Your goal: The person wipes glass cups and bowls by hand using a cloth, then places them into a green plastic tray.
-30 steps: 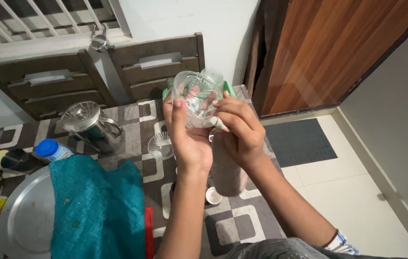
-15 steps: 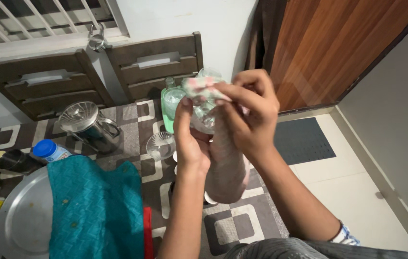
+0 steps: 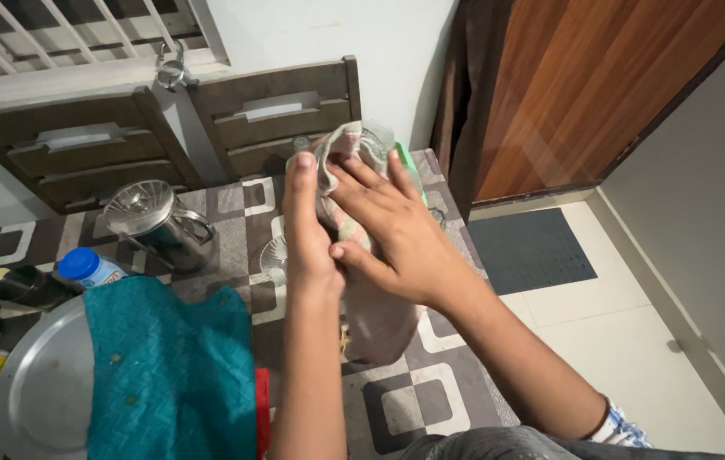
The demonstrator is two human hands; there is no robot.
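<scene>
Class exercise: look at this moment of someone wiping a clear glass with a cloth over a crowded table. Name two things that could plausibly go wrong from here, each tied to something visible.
1. The glass is held in the air, mostly wrapped in the cloth, gripped by the left hand and right hand; it might slip and break.
2. The cloth's loose end hangs low near a small clear glass on the table; it could perhaps knock it over.

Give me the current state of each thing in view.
Left hand: gripping the glass.
Right hand: pressing cloth on the glass.
Glass: held up, mostly wrapped.
Cloth: draped, hanging down.
Steel jug: upright, lidded.
Teal towel: lying over a steel plate.
</scene>
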